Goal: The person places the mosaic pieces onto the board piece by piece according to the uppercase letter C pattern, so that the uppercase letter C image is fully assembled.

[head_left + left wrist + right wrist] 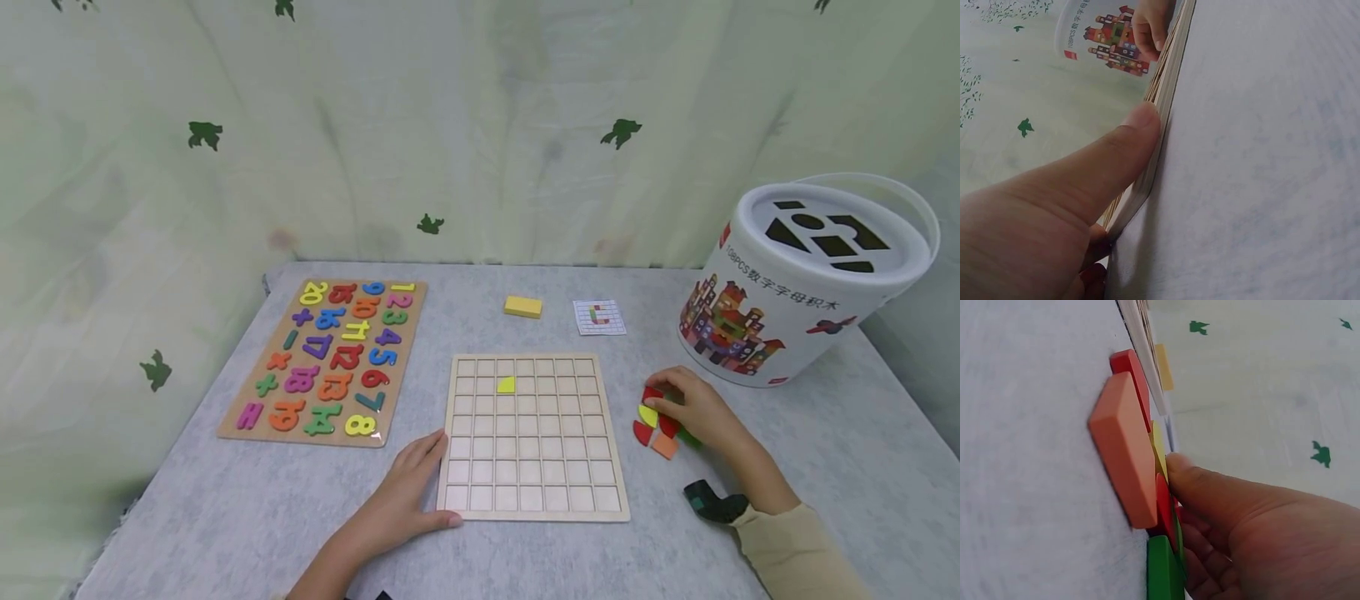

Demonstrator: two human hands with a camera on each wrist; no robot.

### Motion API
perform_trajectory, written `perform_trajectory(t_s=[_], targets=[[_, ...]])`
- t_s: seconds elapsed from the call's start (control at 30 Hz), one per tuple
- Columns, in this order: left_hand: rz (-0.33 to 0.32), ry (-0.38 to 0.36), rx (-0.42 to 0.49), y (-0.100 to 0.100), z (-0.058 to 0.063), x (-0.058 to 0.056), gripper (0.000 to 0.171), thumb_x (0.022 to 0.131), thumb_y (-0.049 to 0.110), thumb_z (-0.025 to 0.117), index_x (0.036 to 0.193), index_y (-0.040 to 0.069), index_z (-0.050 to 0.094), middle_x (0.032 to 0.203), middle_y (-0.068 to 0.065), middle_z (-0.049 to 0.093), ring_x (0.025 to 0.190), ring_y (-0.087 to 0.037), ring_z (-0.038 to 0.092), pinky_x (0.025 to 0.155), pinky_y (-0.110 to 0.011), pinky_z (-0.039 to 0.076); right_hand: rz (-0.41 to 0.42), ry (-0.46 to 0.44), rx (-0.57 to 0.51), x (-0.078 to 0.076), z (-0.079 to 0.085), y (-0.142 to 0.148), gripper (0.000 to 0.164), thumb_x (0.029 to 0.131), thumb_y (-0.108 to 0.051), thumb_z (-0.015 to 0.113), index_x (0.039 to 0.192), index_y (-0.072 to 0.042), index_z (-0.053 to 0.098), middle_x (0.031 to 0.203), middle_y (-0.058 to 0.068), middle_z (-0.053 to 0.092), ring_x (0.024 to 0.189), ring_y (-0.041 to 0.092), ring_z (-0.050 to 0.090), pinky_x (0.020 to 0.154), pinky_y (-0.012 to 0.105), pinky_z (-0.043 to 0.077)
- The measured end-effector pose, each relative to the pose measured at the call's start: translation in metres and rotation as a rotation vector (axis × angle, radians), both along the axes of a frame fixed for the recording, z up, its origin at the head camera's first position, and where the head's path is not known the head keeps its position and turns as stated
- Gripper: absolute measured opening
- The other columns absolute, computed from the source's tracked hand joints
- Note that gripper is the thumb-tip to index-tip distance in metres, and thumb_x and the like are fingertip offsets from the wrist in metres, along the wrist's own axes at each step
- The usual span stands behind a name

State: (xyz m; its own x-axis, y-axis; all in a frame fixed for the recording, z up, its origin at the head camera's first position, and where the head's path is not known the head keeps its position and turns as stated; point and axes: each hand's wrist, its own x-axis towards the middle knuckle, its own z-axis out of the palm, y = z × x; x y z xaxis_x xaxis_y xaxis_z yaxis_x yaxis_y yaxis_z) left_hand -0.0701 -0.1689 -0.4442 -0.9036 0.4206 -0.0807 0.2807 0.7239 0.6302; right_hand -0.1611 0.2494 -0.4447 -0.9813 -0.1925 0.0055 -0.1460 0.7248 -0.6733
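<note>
A square wooden grid board (534, 515) lies on the table with one yellow piece (506, 385) in its upper rows. My left hand (405, 492) steadies the board's near left corner, fingers along its left side and thumb against its near edge. To the right of the board, my right hand (697, 408) pinches a red block (653, 392) between thumb and fingers, over a small cluster of blocks. In that cluster are a yellow block (647, 416), a red quarter-round block (642, 432), an orange block (1124, 450) and a green block (1163, 569), the last partly under the hand.
A number puzzle board (330, 367) lies at the left. Behind the grid board are a yellow block (522, 307) and a pattern card (599, 317). A large white bucket (802, 283) with a slotted lid stands at the back right, before a curtain (480, 125).
</note>
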Motion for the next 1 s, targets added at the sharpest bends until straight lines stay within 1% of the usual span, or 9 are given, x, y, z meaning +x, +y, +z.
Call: perform_trajectory(t_s=[0.1, 0.23, 0.37, 0.47, 0.57, 0.63, 0.73, 0.87, 1.0], targets=[[-0.004, 0.012, 0.006, 0.0, -0.001, 0.001, 0.103, 0.066, 0.055, 0.068, 0.143, 0.006, 0.021, 0.147, -0.007, 0.019, 0.132, -0.027, 0.012, 0.102, -0.048, 0.021, 0.005, 0.015, 0.013, 0.0, -0.001, 0.001, 0.032, 0.083, -0.021, 0.065, 0.109, -0.003, 0.059, 0.106, 0.013, 0.053, 0.098, 0.029, 0.049, 0.087, 0.048, 0.041], [-0.016, 0.014, 0.024, 0.0, -0.002, 0.001, 0.103, 0.067, 0.055, 0.068, 0.143, 0.005, 0.02, 0.147, -0.007, 0.018, 0.132, -0.028, 0.012, 0.102, -0.049, 0.02, 0.002, -0.006, 0.038, 0.002, 0.001, 0.002, 0.036, 0.082, -0.021, 0.066, 0.11, -0.001, 0.057, 0.108, 0.015, 0.052, 0.099, 0.031, 0.048, 0.087, 0.048, 0.04], [-0.013, -0.002, 0.025, 0.001, -0.002, 0.001, 0.104, 0.066, 0.056, 0.068, 0.143, 0.007, 0.019, 0.147, -0.006, 0.018, 0.132, -0.028, 0.01, 0.102, -0.049, 0.019, -0.007, -0.02, 0.082, 0.003, 0.003, 0.002, 0.034, 0.082, -0.02, 0.066, 0.107, 0.002, 0.056, 0.106, 0.017, 0.051, 0.096, 0.031, 0.048, 0.086, 0.049, 0.041], [-0.004, -0.004, 0.009, 0.001, -0.002, 0.001, 0.105, 0.065, 0.057, 0.068, 0.144, 0.008, 0.019, 0.147, -0.005, 0.018, 0.132, -0.027, 0.01, 0.103, -0.049, 0.019, -0.02, -0.037, 0.083, 0.003, 0.006, 0.001, 0.036, 0.083, -0.022, 0.066, 0.109, 0.001, 0.056, 0.107, 0.017, 0.051, 0.096, 0.031, 0.048, 0.086, 0.049, 0.041], [0.003, 0.001, 0.003, 0.001, -0.003, 0.0, 0.105, 0.064, 0.058, 0.067, 0.144, 0.009, 0.02, 0.147, -0.005, 0.018, 0.132, -0.028, 0.011, 0.102, -0.049, 0.019, -0.027, -0.05, 0.051, 0.003, 0.012, -0.002, 0.04, 0.084, -0.026, 0.064, 0.114, -0.001, 0.054, 0.11, 0.017, 0.053, 0.098, 0.031, 0.049, 0.084, 0.048, 0.043], [0.004, 0.008, -0.003, 0.001, -0.003, 0.0, 0.105, 0.064, 0.059, 0.067, 0.144, 0.009, 0.02, 0.147, -0.005, 0.019, 0.132, -0.028, 0.012, 0.102, -0.049, 0.019, -0.014, -0.029, 0.033, 0.003, 0.018, -0.006, 0.041, 0.084, -0.027, 0.064, 0.115, -0.002, 0.054, 0.111, 0.016, 0.054, 0.099, 0.03, 0.049, 0.084, 0.047, 0.044], [0.003, 0.021, -0.017, 0.001, -0.003, 0.0, 0.105, 0.064, 0.06, 0.066, 0.144, 0.009, 0.021, 0.147, -0.005, 0.019, 0.132, -0.028, 0.013, 0.102, -0.049, 0.02, 0.029, 0.032, 0.009, 0.003, 0.029, -0.016, 0.038, 0.084, -0.022, 0.064, 0.115, -0.002, 0.055, 0.109, 0.015, 0.056, 0.099, 0.029, 0.05, 0.082, 0.046, 0.044], [0.003, 0.041, -0.04, 0.002, -0.004, 0.0, 0.105, 0.064, 0.062, 0.065, 0.143, 0.009, 0.021, 0.147, -0.004, 0.02, 0.132, -0.027, 0.013, 0.102, -0.048, 0.021, 0.089, 0.113, -0.017, 0.001, 0.045, -0.037, 0.034, 0.084, -0.016, 0.065, 0.114, -0.002, 0.057, 0.107, 0.012, 0.057, 0.097, 0.027, 0.05, 0.082, 0.045, 0.045], [0.0, 0.051, -0.05, 0.002, -0.003, 0.0, 0.105, 0.064, 0.063, 0.064, 0.143, 0.01, 0.022, 0.146, -0.004, 0.021, 0.132, -0.026, 0.014, 0.102, -0.047, 0.021, 0.15, 0.186, -0.054, -0.005, 0.056, -0.061, 0.031, 0.084, -0.016, 0.065, 0.111, -0.003, 0.059, 0.105, 0.009, 0.058, 0.095, 0.026, 0.052, 0.08, 0.043, 0.045]])
